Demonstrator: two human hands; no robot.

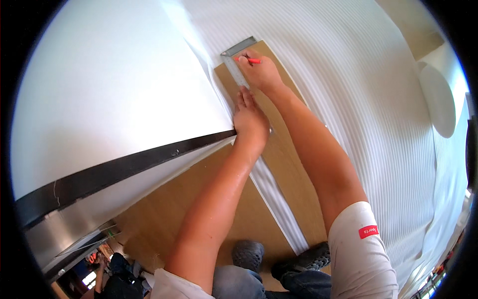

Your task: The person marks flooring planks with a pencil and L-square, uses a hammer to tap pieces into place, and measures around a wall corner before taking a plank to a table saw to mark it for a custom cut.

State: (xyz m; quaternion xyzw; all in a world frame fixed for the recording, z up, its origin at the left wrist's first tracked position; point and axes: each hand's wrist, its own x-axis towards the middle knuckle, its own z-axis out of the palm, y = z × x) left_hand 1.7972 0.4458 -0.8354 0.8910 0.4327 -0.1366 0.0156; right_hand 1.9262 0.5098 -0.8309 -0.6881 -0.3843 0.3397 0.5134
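A wood-coloured plank (pixel 286 149) lies on white ribbed sheeting. Across its far end rests a metal try square (pixel 235 71), its grey stock (pixel 240 46) set along the plank's end edge and its blade running back toward me. My left hand (pixel 250 118) lies on the blade with fingers stretched forward, pressing down rather than gripping. Beyond it, my right hand (pixel 260 72) is closed around a red pencil (pixel 255 61), near the corner where stock and blade meet. The pencil's tip is too small to make out.
A large white surface with a dark edge strip (pixel 149 152) stands at the left, close to my left forearm. Another wood-coloured board (pixel 189 199) lies below it. White foam sheeting (pixel 348 99) spreads to the right, with a roll (pixel 438 99) beyond. Someone crouches at lower left (pixel 122 276).
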